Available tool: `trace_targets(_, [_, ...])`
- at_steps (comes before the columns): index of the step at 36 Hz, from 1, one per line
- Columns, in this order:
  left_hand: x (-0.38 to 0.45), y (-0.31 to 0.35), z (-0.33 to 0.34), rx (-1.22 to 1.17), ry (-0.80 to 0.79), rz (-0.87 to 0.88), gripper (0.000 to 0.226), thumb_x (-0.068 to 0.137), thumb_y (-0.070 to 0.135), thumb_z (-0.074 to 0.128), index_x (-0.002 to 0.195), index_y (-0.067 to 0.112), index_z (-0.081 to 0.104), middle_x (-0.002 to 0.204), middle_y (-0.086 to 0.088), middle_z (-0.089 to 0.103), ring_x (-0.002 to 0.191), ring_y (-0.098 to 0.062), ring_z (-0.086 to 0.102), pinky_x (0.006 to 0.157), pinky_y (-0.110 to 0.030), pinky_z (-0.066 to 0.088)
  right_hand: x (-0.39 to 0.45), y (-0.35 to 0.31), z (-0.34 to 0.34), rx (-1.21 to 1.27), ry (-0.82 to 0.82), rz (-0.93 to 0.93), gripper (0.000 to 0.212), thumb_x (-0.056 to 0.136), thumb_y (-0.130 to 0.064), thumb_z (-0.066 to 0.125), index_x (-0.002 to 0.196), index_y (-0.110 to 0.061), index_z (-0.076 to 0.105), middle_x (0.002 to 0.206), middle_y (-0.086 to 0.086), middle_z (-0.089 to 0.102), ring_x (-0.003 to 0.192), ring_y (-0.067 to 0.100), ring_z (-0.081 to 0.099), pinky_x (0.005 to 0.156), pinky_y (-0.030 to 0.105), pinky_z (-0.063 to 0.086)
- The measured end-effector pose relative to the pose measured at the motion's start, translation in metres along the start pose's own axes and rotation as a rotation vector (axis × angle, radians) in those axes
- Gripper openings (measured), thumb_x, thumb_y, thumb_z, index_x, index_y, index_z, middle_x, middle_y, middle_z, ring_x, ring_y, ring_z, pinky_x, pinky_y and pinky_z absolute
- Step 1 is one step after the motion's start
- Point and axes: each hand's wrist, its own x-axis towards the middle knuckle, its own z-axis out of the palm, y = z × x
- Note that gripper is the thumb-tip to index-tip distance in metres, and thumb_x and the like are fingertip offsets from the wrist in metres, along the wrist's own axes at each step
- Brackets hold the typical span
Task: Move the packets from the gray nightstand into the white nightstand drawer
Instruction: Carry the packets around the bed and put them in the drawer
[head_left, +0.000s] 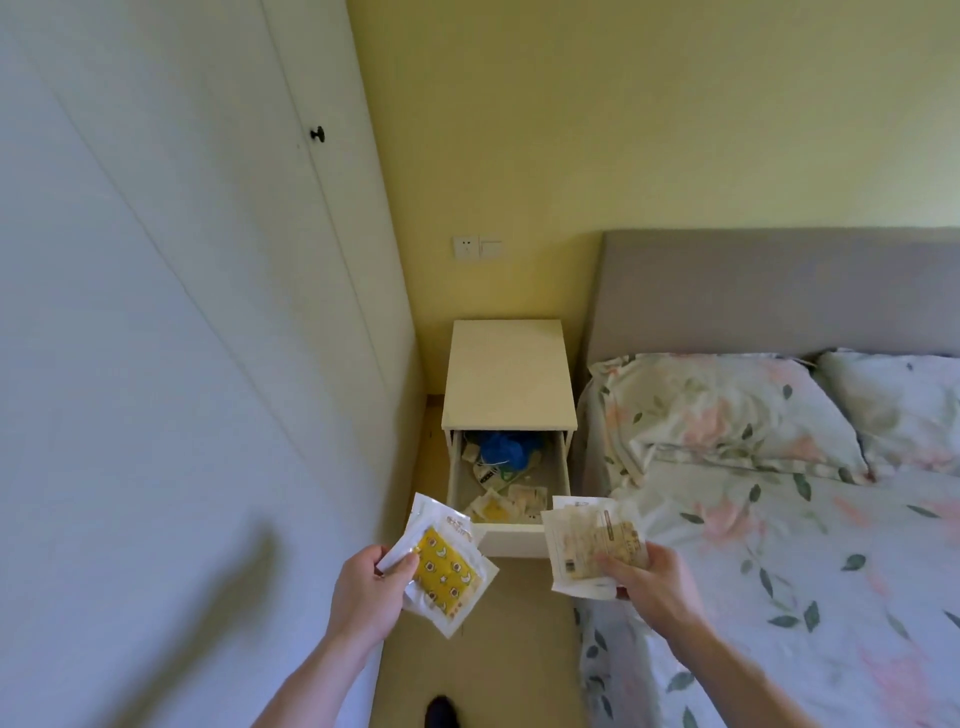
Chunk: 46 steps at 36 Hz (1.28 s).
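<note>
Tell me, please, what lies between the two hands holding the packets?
In the head view, the front panel of the open white nightstand drawer sits between the left hand and right hand, with bare floor below it.

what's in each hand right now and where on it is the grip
Left hand pinches the yellow-patterned packets at their left edge. Right hand holds the beige packets by their lower right corner. Both are in front of the open drawer.

Print on the packets (592, 545) — too blurred to read.
</note>
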Motion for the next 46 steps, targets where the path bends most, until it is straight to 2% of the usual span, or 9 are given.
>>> trace_targets(4, [0.068, 0.016, 0.007, 0.018, -0.01, -0.033, 0.021, 0.096, 0.032, 0.065, 0.086, 0.014, 0.068, 0.081, 0.001, 0.074, 0.076, -0.016, 0.072, 0.066, -0.033, 0.062, 0.064, -0.021, 0.016, -0.032, 0.021, 0.018, 0.011, 0.084, -0.02, 0.081, 0.09, -0.027, 0.074, 0.083, -0.01, 0.079, 0.072, 0.01, 0.076, 0.058, 0.024, 0.059])
trace_targets(11, [0.194, 0.032, 0.019, 0.044, -0.046, -0.123, 0.02, 0.095, 0.025, 0.065, 0.086, 0.007, 0.065, 0.083, -0.007, 0.07, 0.077, -0.02, 0.068, 0.066, -0.036, 0.058, 0.172, -0.034, 0.049, -0.127, 0.083, 0.141, 0.013, 0.083, -0.02, 0.08, 0.095, -0.02, 0.073, 0.089, -0.003, 0.077, 0.08, 0.017, 0.075, 0.071, 0.036, 0.063])
trace_targets(22, [0.335, 0.054, 0.048, 0.16, -0.155, -0.237, 0.02, 0.094, 0.029, 0.067, 0.083, 0.012, 0.064, 0.083, -0.003, 0.07, 0.076, -0.016, 0.066, 0.056, -0.024, 0.046, 0.302, -0.029, 0.094, -0.188, 0.114, 0.351, 0.025, 0.089, -0.021, 0.075, 0.113, -0.015, 0.073, 0.088, -0.006, 0.073, 0.08, 0.011, 0.069, 0.065, 0.023, 0.055])
trace_targets(28, [0.384, 0.049, 0.075, 0.179, -0.155, -0.275, 0.02, 0.094, 0.029, 0.066, 0.079, 0.016, 0.062, 0.081, 0.0, 0.068, 0.075, -0.014, 0.065, 0.056, -0.022, 0.044, 0.372, -0.011, 0.114, -0.205, 0.075, 0.437, 0.024, 0.088, -0.021, 0.073, 0.112, -0.017, 0.073, 0.095, 0.0, 0.075, 0.089, 0.02, 0.071, 0.086, 0.041, 0.061])
trace_targets(31, [0.405, 0.04, 0.086, 0.165, -0.155, -0.318, 0.019, 0.095, 0.029, 0.065, 0.083, 0.015, 0.065, 0.084, -0.003, 0.07, 0.079, -0.019, 0.068, 0.062, -0.033, 0.056, 0.403, 0.0, 0.129, -0.206, 0.063, 0.469, 0.022, 0.088, -0.022, 0.073, 0.109, -0.019, 0.073, 0.095, 0.0, 0.075, 0.09, 0.02, 0.07, 0.086, 0.038, 0.058])
trace_targets(34, [0.422, 0.029, 0.097, 0.147, -0.166, -0.37, 0.019, 0.095, 0.028, 0.065, 0.085, 0.012, 0.065, 0.087, -0.008, 0.07, 0.083, -0.025, 0.069, 0.072, -0.046, 0.062, 0.43, 0.01, 0.144, -0.21, 0.076, 0.483, 0.016, 0.088, -0.024, 0.072, 0.103, -0.021, 0.071, 0.089, -0.003, 0.072, 0.083, 0.016, 0.067, 0.069, 0.028, 0.052])
trace_targets(36, [0.433, 0.02, 0.104, 0.158, -0.153, -0.375, 0.019, 0.094, 0.026, 0.066, 0.083, 0.011, 0.066, 0.085, -0.007, 0.07, 0.081, -0.023, 0.069, 0.069, -0.042, 0.06, 0.446, 0.017, 0.155, -0.212, 0.072, 0.491, 0.011, 0.086, -0.025, 0.069, 0.095, -0.018, 0.071, 0.082, -0.003, 0.072, 0.076, 0.015, 0.067, 0.06, 0.027, 0.049])
trace_targets(41, [0.458, -0.006, 0.127, 0.22, -0.189, -0.373, 0.02, 0.096, 0.029, 0.065, 0.084, 0.014, 0.067, 0.082, 0.0, 0.07, 0.076, -0.015, 0.068, 0.055, -0.023, 0.049, 0.474, 0.054, 0.172, -0.184, 0.079, 0.578, 0.012, 0.087, -0.028, 0.064, 0.083, -0.017, 0.069, 0.077, 0.006, 0.074, 0.075, 0.025, 0.071, 0.074, 0.037, 0.06])
trace_targets(46, [0.481, -0.031, 0.153, 0.269, -0.228, -0.365, 0.022, 0.096, 0.032, 0.065, 0.083, 0.014, 0.066, 0.081, -0.002, 0.069, 0.077, -0.016, 0.067, 0.059, -0.025, 0.049, 0.485, 0.104, 0.167, -0.223, 0.147, 0.649, 0.011, 0.09, -0.029, 0.063, 0.089, -0.019, 0.066, 0.084, 0.004, 0.071, 0.079, 0.026, 0.069, 0.073, 0.035, 0.055])
